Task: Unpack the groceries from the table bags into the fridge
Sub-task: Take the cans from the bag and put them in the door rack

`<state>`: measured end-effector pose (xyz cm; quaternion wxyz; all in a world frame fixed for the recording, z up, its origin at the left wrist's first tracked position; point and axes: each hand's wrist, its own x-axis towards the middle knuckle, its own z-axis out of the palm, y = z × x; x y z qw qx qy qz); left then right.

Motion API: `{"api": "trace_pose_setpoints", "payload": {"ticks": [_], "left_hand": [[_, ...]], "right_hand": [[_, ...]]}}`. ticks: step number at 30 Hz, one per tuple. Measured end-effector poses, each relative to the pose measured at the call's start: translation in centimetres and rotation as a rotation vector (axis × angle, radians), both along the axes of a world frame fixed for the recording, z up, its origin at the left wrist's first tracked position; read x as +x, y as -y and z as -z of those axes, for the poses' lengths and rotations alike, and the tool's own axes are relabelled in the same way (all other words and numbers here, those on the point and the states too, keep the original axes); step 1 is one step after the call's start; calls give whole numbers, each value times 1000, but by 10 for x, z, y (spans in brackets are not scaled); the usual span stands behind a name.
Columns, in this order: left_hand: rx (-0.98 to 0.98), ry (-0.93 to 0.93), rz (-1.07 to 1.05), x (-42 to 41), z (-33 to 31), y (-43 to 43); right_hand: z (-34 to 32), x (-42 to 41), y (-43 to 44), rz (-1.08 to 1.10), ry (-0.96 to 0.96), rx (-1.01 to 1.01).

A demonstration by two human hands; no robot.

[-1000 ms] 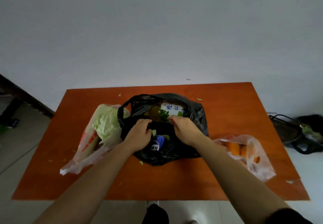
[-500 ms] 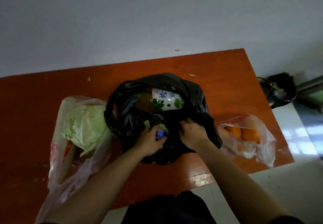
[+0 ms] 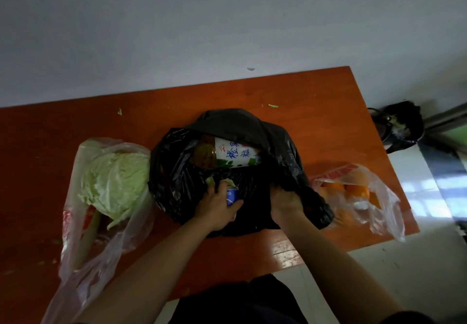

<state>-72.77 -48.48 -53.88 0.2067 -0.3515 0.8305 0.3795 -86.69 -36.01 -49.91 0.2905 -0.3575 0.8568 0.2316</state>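
A black plastic bag (image 3: 255, 131) lies open in the middle of the orange table (image 3: 316, 91). Inside it lies a juice bottle with a white label (image 3: 236, 155). My left hand (image 3: 214, 208) grips a small blue and white can (image 3: 232, 196) at the bag's near side. My right hand (image 3: 286, 203) holds the bag's near right edge, its fingers curled into the black plastic. A clear bag with a green cabbage (image 3: 113, 184) lies to the left. Another clear bag with oranges (image 3: 356, 192) lies to the right.
A white wall stands behind the table. A dark basket (image 3: 401, 126) sits on the floor past the table's right end. Small green leaf scraps dot the tabletop. The table's near edge runs just below my forearms.
The view has tilted and moved closer to the table. My left hand has closed round the blue can. My right hand has shifted right along the bag's edge.
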Motion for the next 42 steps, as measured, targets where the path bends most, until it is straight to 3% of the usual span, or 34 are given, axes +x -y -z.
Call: {"api": "trace_pose_setpoints", "payload": {"ticks": [4, 9, 13, 26, 33, 42], "left_hand": [[-25, -18, -55, 5, -7, 0], [48, -121, -305, 12, -24, 4], [-103, -228, -292, 18, -54, 6], [-461, -863, -490, 18, -208, -33], [-336, -1096, -417, 4, -270, -65], [30, -1228, -44, -27, -294, -152]], "right_hand": [[-15, -6, -5, 57, 79, -147], [-38, -27, -13, 551, 375, -610], [-56, -26, -17, 871, 654, -897], [-170, -28, -60, 1030, 917, -1570], [-217, -21, -116, 990, 777, -1847], [-237, 56, -246, 1244, 264, -2080]]}}
